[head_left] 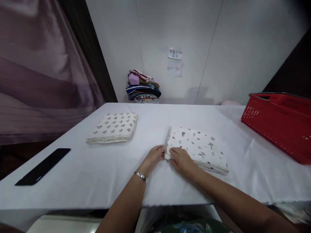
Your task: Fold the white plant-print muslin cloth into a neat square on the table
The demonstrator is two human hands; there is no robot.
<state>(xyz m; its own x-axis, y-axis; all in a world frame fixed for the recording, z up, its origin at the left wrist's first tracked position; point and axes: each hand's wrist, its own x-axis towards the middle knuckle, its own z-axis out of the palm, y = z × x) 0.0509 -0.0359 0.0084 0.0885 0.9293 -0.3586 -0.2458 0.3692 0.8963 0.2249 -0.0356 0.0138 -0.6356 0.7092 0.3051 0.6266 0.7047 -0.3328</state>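
Observation:
A folded white cloth (pixel 196 142) with small grey plant prints lies flat on the table, right of the middle. My right hand (pixel 182 160) is closed over its near left corner, fingers on top and the thumb at the layered front edge. Against the left edge of the same cloth rests my left hand (pixel 154 157), its fingers loosely stretched and a silver bracelet on the wrist. Farther left lies a second folded white cloth (pixel 115 126) with grey tree-like prints, apart from both hands.
A white-covered table (pixel 102 171) spans the view. On its left lies a flat black object (pixel 43 166); at the right stands a red plastic basket (pixel 277 119). Folded fabrics (pixel 143 87) are stacked by the back wall, left of two paper notes (pixel 174 61). A pinkish curtain (pixel 41 71) hangs left.

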